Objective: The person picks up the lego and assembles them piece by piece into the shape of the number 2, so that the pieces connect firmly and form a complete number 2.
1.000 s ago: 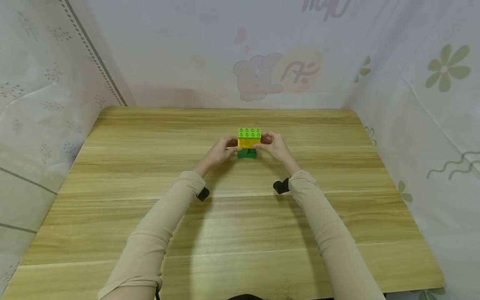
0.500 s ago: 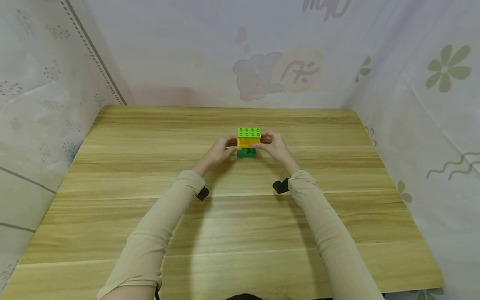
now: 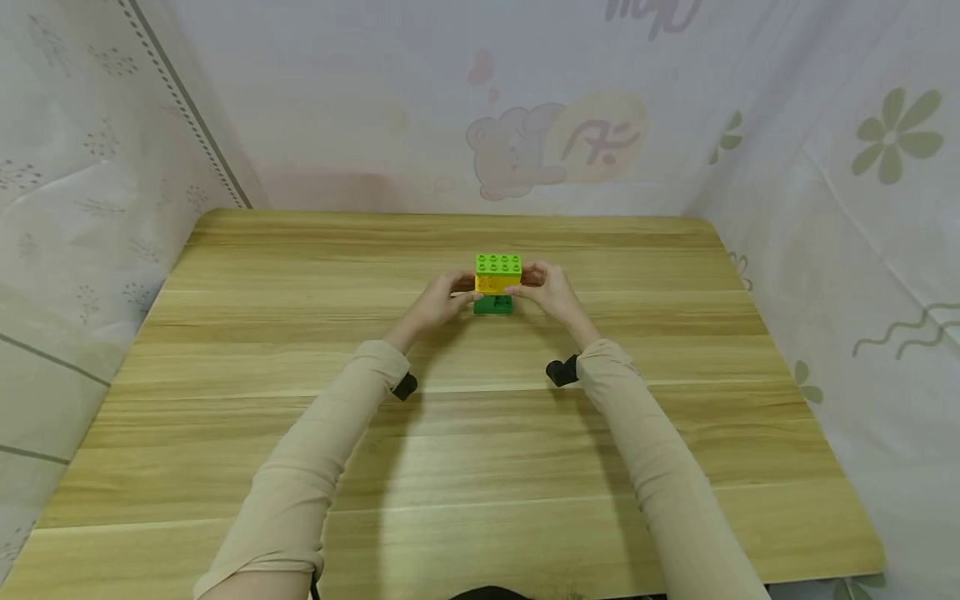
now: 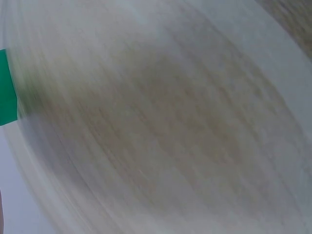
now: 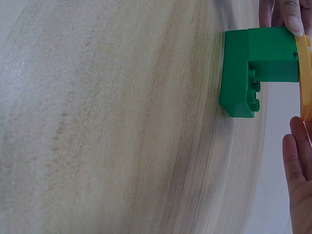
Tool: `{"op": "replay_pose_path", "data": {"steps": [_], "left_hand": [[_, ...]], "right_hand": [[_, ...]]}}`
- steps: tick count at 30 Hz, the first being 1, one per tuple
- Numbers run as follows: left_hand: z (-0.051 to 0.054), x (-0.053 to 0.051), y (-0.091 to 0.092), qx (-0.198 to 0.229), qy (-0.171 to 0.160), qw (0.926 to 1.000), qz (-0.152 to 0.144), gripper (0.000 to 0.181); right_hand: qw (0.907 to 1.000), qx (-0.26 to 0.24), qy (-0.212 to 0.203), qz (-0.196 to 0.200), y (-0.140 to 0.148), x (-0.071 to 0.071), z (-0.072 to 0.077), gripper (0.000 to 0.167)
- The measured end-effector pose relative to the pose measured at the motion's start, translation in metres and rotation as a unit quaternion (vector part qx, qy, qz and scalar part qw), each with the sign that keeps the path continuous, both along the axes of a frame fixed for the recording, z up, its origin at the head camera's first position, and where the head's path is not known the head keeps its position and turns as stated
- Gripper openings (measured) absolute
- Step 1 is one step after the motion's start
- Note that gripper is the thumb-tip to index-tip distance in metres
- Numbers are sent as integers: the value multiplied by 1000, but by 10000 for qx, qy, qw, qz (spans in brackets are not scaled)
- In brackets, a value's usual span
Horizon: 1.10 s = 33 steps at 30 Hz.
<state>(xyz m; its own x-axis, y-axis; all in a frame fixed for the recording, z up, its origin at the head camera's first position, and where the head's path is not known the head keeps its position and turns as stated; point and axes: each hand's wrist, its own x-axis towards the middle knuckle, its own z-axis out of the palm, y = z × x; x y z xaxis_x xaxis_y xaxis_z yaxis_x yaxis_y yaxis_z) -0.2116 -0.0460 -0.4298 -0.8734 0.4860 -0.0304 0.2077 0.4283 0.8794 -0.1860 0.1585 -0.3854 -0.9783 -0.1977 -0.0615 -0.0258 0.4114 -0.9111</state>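
Note:
A small stack of toy building bricks stands upright on the wooden table. At its foot lies a dark green brick; the right wrist view shows a second green brick on one end of that base. Above comes a yellow brick, capped by a lime-green studded brick. My left hand holds the yellow brick at its left end, thumb on the near side. Its right end is held by my right hand, likewise thumb in front. In the left wrist view, only a green brick edge shows.
Behind the table hangs a pale printed cloth, with more cloth on both sides. A black wrist mount sits under the left sleeve, and another black mount is by the right sleeve, both low over the tabletop.

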Motion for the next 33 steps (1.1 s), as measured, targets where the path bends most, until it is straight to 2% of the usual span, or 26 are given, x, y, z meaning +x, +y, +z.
{"op": "replay_pose_path", "data": {"steps": [5, 12, 28, 33], "left_hand": [[1, 0, 0, -82, -36, 10000, 2, 44], [0, 0, -1, -144, -81, 9999, -32, 46], [-3, 0, -1, -62, -59, 9999, -65, 44], [-3, -1, -1, -20, -49, 10000, -34, 43]], "right_hand": [[9999, -116, -41, 2, 4, -8, -11, 40], [9999, 21, 138, -11, 8, -19, -29, 38], [9999, -96, 82, 19, 8, -16, -28, 38], [9997, -224, -3, 38, 6, -10, -17, 38]]}}
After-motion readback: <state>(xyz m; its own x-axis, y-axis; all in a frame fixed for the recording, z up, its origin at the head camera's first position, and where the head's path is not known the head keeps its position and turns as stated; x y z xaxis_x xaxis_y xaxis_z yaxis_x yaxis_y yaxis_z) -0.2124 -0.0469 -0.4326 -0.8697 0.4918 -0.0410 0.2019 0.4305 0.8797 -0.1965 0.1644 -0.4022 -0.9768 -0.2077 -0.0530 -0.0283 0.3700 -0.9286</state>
